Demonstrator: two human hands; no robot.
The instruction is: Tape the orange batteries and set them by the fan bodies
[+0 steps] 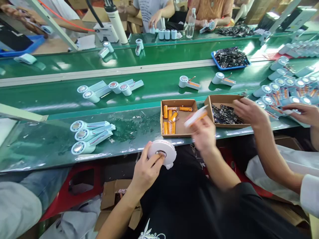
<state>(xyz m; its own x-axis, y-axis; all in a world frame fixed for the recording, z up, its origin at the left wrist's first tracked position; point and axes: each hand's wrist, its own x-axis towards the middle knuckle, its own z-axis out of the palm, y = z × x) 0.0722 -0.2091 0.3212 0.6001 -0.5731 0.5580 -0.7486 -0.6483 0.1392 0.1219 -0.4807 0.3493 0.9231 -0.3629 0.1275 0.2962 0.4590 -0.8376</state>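
My left hand (pixel 148 167) grips a white tape roll (pixel 167 151) just off the table's near edge, with fingers in its centre hole. My right hand (pixel 204 131), slightly blurred, holds an orange battery with a white strip (pixel 196 117) along it, over the gap between two cardboard boxes. The left box (pixel 183 131) holds several orange batteries (pixel 171 127). Dark circuit boards (pixel 225 114) lie in the right box (pixel 230 125). Several pale blue fan housings (pixel 83 147) rest on the table to the left.
Beyond the bench edge, a green conveyor (pixel 154 79) carries more pale blue units (pixel 183 81) and a blue tray (pixel 230 68) of dark parts. A co-worker's hands (pixel 254 113) are at the right, beside many units. Other people work across the line.
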